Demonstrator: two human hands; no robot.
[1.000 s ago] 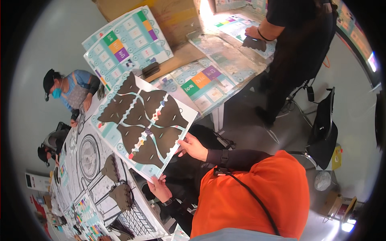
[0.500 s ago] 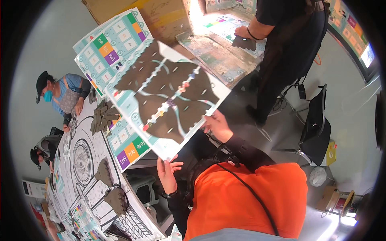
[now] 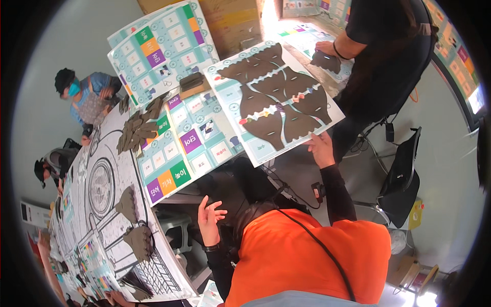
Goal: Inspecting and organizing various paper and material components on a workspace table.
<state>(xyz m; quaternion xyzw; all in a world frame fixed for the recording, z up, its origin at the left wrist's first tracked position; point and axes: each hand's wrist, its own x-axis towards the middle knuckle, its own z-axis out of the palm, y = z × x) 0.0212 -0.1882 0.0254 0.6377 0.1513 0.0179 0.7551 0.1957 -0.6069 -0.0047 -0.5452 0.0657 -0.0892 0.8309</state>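
My right hand [image 3: 321, 149] grips the near edge of a large white printed board [image 3: 250, 146], fingers partly hidden beneath it. Several dark brown, scallop-edged flat pieces [image 3: 261, 102] cover much of the board, with strips of colourful print showing between them. The board is tilted, and its left side overlaps the printed sheets on the table from this view; whether it touches them I cannot tell. My left hand [image 3: 208, 221] is off the board, nearer my body, with its fingers apart and nothing in them.
A pile of dark pieces [image 3: 137, 132] lies on the table [image 3: 115, 169] with the car-like line drawing. Another printed board [image 3: 169, 43] leans by a cardboard box [image 3: 232, 23]. Behind, a co-worker's hand [image 3: 327, 48] rests near a dark piece. A black chair [image 3: 401, 179] stands right.
The board has moved right, with my right hand still at its edge. My left hand has let go of its lower corner. More printed sheets and a dark stack now show on the table.
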